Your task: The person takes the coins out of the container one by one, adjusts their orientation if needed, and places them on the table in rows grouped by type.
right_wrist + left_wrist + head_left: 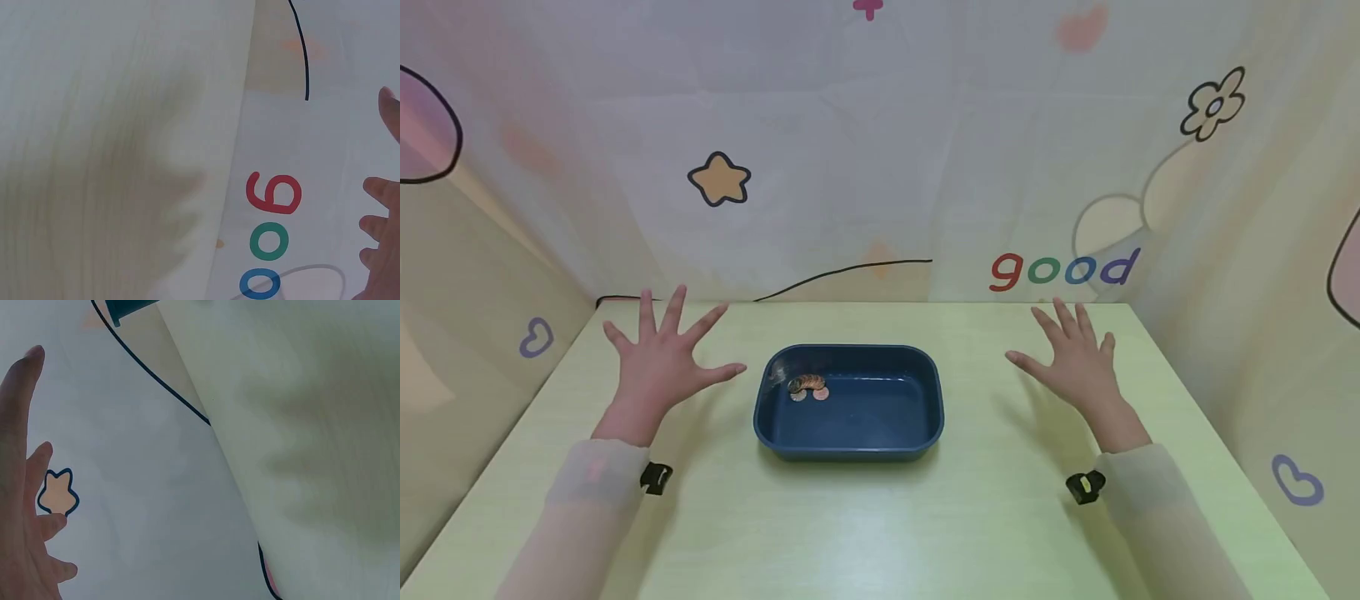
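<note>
A dark blue rectangular tray [850, 450] with rounded corners sits mid-table. Inside it, toward the left, lies a tipped-over row of copper-coloured, coin-like discs [807, 382], with two flat round ones [821, 393] just in front. My left hand [662, 367] is held above the table to the left of the tray, fingers spread wide and holding nothing. On the other side, my right hand [1078, 367] hovers to the right of the tray, its fingers also spread and holding nothing. Both hands cast shadows on the tabletop in the wrist views.
The pale wooden table [850, 533] ends at a printed cloth backdrop [850, 183], with cloth along both sides too. The backdrop carries a star [720, 179] and the word "good" [1063, 271]. Small black devices sit at the left wrist [657, 478] and right wrist [1086, 487].
</note>
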Available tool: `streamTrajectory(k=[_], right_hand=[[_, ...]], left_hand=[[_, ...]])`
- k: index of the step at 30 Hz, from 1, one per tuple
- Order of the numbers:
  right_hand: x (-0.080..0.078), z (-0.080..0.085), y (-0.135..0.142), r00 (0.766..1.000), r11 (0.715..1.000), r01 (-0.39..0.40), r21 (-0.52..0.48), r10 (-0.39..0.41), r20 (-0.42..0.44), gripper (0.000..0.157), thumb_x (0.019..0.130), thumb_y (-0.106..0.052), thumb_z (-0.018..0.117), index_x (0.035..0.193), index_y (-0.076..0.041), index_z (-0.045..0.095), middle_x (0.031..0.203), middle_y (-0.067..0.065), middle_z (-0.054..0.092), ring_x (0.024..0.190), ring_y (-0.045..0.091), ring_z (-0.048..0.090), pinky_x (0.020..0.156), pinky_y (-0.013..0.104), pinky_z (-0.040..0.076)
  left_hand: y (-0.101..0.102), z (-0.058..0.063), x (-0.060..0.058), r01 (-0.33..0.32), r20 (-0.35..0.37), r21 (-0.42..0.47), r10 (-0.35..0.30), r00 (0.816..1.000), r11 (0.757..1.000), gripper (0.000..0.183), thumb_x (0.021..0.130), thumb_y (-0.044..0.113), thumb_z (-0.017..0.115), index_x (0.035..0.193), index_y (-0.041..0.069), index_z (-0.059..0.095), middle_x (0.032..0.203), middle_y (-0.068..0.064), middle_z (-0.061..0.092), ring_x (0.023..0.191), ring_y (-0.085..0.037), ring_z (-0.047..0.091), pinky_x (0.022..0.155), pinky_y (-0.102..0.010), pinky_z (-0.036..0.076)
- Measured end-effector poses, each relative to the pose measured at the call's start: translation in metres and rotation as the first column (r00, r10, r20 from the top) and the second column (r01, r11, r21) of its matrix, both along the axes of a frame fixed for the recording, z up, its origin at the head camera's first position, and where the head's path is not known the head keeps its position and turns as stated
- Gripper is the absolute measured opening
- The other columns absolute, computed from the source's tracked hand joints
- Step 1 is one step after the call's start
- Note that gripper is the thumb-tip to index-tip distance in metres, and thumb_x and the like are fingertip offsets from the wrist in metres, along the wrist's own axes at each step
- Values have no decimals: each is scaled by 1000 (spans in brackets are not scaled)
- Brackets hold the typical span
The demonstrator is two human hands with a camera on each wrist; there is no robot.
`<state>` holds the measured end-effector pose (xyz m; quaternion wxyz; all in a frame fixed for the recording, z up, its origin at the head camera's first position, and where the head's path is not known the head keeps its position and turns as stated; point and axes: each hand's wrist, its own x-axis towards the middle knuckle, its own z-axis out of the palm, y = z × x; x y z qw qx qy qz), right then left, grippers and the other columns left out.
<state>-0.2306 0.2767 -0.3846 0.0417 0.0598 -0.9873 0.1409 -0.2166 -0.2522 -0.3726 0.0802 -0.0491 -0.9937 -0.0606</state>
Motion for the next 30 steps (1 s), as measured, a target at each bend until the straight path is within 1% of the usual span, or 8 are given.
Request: streamTrajectory(k=[5, 8, 12, 15, 19, 24, 27, 30], right_hand=[[4, -11, -2, 999, 999, 5, -45, -7, -38, 90, 94, -65, 54, 160, -8, 32, 169, 24, 17, 157, 50, 7, 112, 84, 9], [5, -16, -3, 998, 995, 4, -96, -10, -61, 85, 95, -59, 58, 157, -5, 36, 168, 25, 22, 156, 50, 13, 113, 82, 14], [7, -21, -5, 998, 985, -8, -170, -2, -58, 78, 97, -49, 61, 155, -2, 38, 166, 27, 25, 154, 51, 18, 117, 76, 18], [7, -24, -8, 999, 976, -16, -218, 5, -51, 74, 99, -43, 62, 154, 0, 39, 164, 28, 28, 152, 52, 22, 120, 71, 20], [9, -24, -13, 998, 961, -33, -274, 17, -64, 65, 100, -35, 62, 150, 2, 44, 159, 29, 37, 149, 51, 29, 121, 67, 24], [11, -22, -24, 997, 936, -62, -347, 41, -67, 56, 101, -28, 61, 146, 4, 49, 153, 29, 45, 144, 48, 39, 119, 63, 30], [11, -21, -31, 997, 923, -69, -379, 54, -51, 53, 102, -26, 61, 145, 3, 51, 151, 28, 48, 139, 47, 46, 115, 63, 37], [12, -19, -37, 997, 912, -71, -403, 66, -25, 50, 102, -25, 60, 143, 2, 53, 148, 27, 51, 135, 45, 50, 112, 62, 42]], left_hand=[[-1, -7, 4, -13, -15, 27, 13, 1000, 1000, 93, 81, 70, 67, 159, 31, 37, 170, -22, 13, 155, -57, 2, 103, -92, 7], [0, -11, 6, -17, -36, 45, 19, 999, 999, 92, 82, 68, 68, 159, 28, 36, 168, -23, 17, 154, -56, 10, 104, -90, 13], [2, -18, 9, -13, -75, 60, 17, 997, 998, 90, 83, 64, 68, 158, 24, 39, 165, -25, 25, 151, -54, 19, 104, -87, 21], [4, -25, 10, 4, -113, 73, 4, 994, 997, 85, 85, 60, 69, 156, 21, 42, 161, -26, 32, 147, -53, 27, 101, -83, 31], [7, -31, 12, 29, -136, 126, -12, 991, 992, 76, 90, 51, 67, 154, 16, 44, 156, -28, 39, 140, -53, 40, 93, -73, 44], [11, -33, 15, 38, -80, 224, -21, 997, 974, 69, 96, 45, 62, 154, 12, 44, 153, -29, 44, 134, -53, 48, 92, -67, 49], [13, -33, 18, 27, -22, 287, -22, 1000, 958, 67, 98, 45, 59, 154, 12, 44, 152, -28, 45, 135, -51, 48, 94, -66, 48], [16, -34, 20, 18, 24, 358, -29, 999, 934, 65, 100, 43, 57, 154, 10, 45, 150, -27, 50, 135, -48, 51, 97, -64, 48]])
